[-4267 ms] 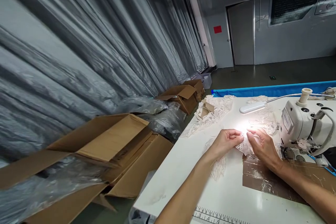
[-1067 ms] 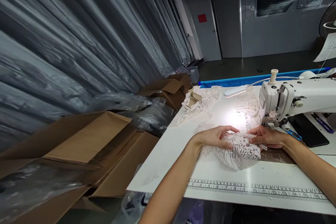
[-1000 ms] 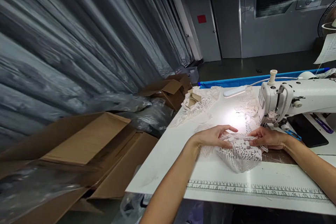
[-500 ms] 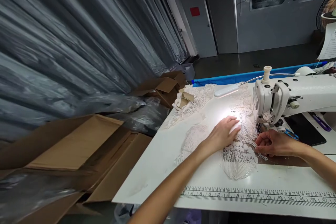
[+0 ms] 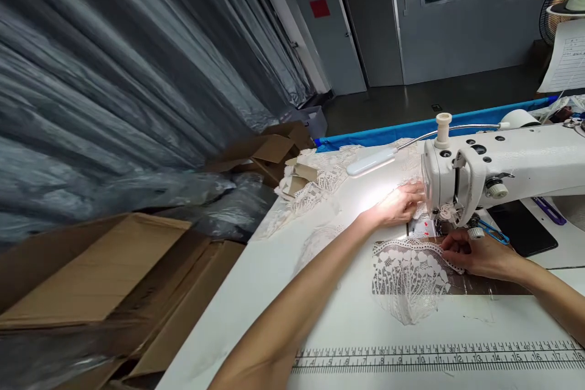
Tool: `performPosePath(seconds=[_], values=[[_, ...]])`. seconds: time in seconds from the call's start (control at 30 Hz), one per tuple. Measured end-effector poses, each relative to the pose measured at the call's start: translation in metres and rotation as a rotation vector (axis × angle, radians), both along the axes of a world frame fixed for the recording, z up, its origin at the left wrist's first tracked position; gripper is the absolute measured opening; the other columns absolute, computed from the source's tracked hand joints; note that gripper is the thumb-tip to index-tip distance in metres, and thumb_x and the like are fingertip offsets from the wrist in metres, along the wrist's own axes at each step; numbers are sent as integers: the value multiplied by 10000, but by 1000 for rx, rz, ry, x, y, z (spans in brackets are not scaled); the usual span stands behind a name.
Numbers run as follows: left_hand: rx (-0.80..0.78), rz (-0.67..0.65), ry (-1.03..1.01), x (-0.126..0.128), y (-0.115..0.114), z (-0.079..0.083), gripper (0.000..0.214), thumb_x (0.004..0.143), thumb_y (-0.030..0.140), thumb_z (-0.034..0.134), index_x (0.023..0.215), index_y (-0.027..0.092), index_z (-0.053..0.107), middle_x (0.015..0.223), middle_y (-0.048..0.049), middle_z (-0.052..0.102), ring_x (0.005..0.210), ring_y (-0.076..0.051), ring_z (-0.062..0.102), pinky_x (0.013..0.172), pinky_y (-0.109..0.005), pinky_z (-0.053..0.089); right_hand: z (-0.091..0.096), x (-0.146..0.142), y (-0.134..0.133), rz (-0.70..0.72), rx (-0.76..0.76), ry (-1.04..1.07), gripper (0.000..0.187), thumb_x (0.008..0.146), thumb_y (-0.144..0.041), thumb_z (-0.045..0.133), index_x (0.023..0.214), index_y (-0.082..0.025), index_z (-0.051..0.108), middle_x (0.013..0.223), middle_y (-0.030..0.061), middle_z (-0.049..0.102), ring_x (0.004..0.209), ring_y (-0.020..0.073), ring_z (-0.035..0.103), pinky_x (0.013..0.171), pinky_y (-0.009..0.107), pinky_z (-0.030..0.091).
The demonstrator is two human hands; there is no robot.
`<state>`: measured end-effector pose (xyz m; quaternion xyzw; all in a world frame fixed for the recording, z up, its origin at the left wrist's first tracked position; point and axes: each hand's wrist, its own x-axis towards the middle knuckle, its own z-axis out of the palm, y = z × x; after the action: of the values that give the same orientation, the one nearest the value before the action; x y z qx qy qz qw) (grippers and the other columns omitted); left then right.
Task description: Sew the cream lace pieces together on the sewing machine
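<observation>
My right hand (image 5: 475, 253) is closed in a pinch on the scalloped top edge of a white lace piece (image 5: 409, 280), just in front of the presser foot. The lace fans out toward me over a brown plate (image 5: 498, 285) and the white tabletop. Beside the sewing machine's head (image 5: 441, 180), on its left, is my left hand (image 5: 402, 204), fingers drawn together and curled under the lamp's glare. Its fingertips are partly hidden, and what they hold cannot be made out. Another pale lace piece (image 5: 315, 247) lies left of my left forearm.
A lamp (image 5: 372, 163) on a bendy arm hangs over the table. More lace (image 5: 331, 177) and a small cardboard piece (image 5: 299, 177) lie at the back left. A black phone (image 5: 523, 228) and blue-handled snips (image 5: 493, 231) are under the machine arm. Open cartons (image 5: 95, 268) stand left; a ruler strip (image 5: 439, 358) runs along the front.
My left hand has moved forward beside the machine head, its fingers drawing together. The lace near the needle has shifted, showing the plate there. My right hand keeps its pinch. The whole view has shifted slightly.
</observation>
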<state>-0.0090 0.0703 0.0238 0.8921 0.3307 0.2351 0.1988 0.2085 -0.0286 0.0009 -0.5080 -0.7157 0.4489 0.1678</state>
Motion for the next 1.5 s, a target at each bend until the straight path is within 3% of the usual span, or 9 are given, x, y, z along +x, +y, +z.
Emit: performPosePath(seconds=[0.13,0.27,0.37,0.57,0.77,0.9,1.13,1.27,1.5], values=[[382,-14,96,-5,-34,-3,307,795,46,427,998,163,625,1007,-95,656,822,-182,634,615,-312,567,-1,2,-1,16,-14,-5,260,845,-430,538,890,-210,668,833,37,671,684,163,584,554,262,411],[451,-27,66,-2,-95,-13,296,860,31,374,1023,128,602,890,-73,689,747,-147,651,584,-295,577,6,0,-2,23,17,-45,252,860,-416,504,864,-213,653,740,24,652,619,144,567,530,244,400],[396,-37,173,1,-123,-19,317,919,233,443,1148,46,557,1131,-181,640,1015,-262,628,831,-449,562,10,-4,-3,-25,95,-183,252,855,-410,490,841,-218,652,692,22,638,585,146,562,494,239,366],[373,-233,282,-7,-99,-21,420,953,363,380,1253,97,507,1297,-166,558,1182,-283,540,1000,-496,430,18,-6,-9,-133,105,-252,332,823,-515,504,832,-222,661,652,16,638,582,168,583,486,247,366],[526,-97,127,1,-96,-16,254,938,293,450,995,116,623,1026,-108,685,862,-210,633,739,-373,510,26,-4,-19,-205,70,-243,250,736,-441,597,763,-199,655,541,-15,577,494,143,531,450,236,364],[644,51,25,12,-110,-12,132,892,124,489,851,106,613,838,-77,684,714,-165,608,605,-301,492,17,-8,-31,-250,247,-184,207,769,-384,558,811,-213,666,607,-10,634,516,151,573,471,244,410],[605,-84,19,16,-110,-20,171,911,97,439,1004,92,582,1002,-116,679,958,-194,633,805,-347,549,-1,-17,-48,-133,580,-207,270,855,-258,424,874,-197,686,796,52,693,675,193,635,525,266,426],[537,-126,44,12,-104,-27,182,931,132,436,857,122,602,892,-81,696,820,-156,658,735,-306,562,16,-7,-34,63,499,-169,269,863,-280,447,929,-203,696,863,51,694,735,189,634,615,270,457],[526,-109,12,7,-106,-31,174,925,141,456,875,145,623,932,-60,678,897,-136,652,942,-385,519,15,13,-7,8,301,-99,311,852,-349,446,952,-198,698,648,10,625,560,145,550,532,248,399]])
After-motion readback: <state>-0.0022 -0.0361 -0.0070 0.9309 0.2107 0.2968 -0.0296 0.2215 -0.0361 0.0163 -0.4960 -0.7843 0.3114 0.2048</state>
